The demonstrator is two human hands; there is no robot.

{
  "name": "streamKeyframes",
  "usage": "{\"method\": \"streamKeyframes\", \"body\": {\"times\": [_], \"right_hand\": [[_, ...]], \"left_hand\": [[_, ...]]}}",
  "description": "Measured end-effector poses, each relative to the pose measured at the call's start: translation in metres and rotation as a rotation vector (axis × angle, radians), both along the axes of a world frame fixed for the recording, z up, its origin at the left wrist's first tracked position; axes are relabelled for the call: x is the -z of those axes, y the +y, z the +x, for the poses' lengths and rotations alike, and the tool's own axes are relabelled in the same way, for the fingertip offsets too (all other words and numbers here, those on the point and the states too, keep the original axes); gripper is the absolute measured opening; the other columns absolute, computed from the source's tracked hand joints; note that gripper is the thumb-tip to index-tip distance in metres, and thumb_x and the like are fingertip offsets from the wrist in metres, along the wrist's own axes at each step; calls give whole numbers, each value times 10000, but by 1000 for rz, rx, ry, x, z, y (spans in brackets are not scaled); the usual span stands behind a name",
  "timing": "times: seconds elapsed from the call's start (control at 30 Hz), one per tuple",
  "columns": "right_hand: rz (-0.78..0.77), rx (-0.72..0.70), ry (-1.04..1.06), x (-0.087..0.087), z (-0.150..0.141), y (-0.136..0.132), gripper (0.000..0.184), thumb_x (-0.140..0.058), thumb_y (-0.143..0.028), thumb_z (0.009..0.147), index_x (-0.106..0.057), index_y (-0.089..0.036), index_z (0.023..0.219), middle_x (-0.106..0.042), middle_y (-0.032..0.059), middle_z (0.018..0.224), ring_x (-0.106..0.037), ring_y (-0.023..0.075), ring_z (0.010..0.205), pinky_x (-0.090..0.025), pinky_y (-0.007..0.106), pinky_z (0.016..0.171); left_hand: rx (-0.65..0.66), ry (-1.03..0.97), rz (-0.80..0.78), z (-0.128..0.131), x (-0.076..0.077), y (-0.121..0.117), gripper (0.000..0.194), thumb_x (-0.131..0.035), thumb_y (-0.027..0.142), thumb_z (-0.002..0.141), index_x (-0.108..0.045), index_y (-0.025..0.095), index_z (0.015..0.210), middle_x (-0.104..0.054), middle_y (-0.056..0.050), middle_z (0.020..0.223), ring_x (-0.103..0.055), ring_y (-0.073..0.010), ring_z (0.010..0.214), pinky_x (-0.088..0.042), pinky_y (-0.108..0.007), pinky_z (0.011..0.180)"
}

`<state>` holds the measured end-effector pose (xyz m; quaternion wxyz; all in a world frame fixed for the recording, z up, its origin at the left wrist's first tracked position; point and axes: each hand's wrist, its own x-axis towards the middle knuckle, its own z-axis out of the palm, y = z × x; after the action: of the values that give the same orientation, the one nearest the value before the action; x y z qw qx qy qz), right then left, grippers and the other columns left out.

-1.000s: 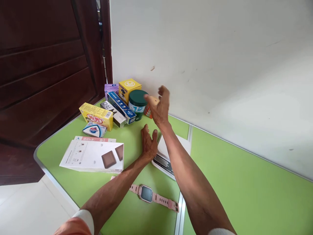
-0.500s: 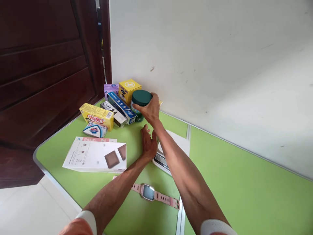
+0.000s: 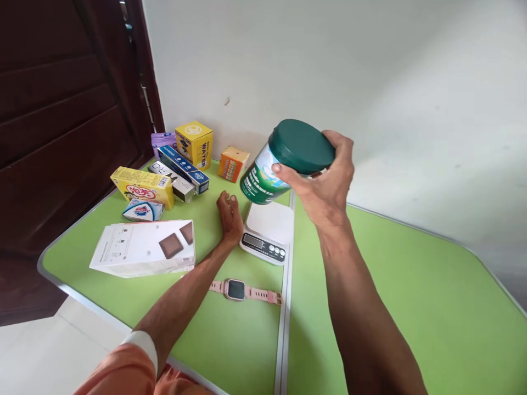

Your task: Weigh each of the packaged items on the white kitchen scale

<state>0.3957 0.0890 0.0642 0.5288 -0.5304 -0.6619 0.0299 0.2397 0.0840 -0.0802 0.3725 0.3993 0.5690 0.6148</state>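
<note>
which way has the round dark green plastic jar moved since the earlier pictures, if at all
Yes: the jar, gripped by the right hand, has moved up and rightward, away from the long blue cardboard box.

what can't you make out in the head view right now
All in the head view:
Right hand: fingertips except the thumb's, hidden behind the green jar.
Pink smartwatch: part of its strap, covered by the left forearm.
Digital scale: any reading, too small.
Purple box: part, behind the blue box.
</note>
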Motion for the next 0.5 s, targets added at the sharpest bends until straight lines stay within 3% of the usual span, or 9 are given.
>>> {"method": "streamKeyframes", "body": {"times": [0.1, 0.23, 0.5], "right_hand": [[-17, 52, 27, 2, 27, -34, 1010, -874, -778, 752, -474, -326, 1561, -574, 143, 1524, -624, 432, 1383, -611, 645, 1036], [-39, 136, 71, 9, 42, -61, 1017, -916, -759, 701, -506, -307, 1515, -606, 125, 1476, -653, 399, 1344, -600, 623, 1098], [-109, 138, 150, 26, 26, -66, 1045, -943, -736, 630, -543, -257, 1469, -674, 161, 1468, -676, 405, 1327, -568, 604, 1158]], "left_hand": [[31, 36, 23, -2, -1, -4, 453, -440, 454, 1157, -567, 150, 1467, -615, -227, 1524, -631, -278, 1435, -445, -432, 1295], [65, 57, 58, -1, -1, -9, 457, -451, 545, 1153, -613, 205, 1411, -643, -193, 1502, -635, -276, 1436, -472, -434, 1271], [103, 119, 171, -6, 9, -5, 490, -453, 619, 1119, -637, 231, 1355, -685, -172, 1466, -643, -284, 1416, -469, -454, 1272]]}}
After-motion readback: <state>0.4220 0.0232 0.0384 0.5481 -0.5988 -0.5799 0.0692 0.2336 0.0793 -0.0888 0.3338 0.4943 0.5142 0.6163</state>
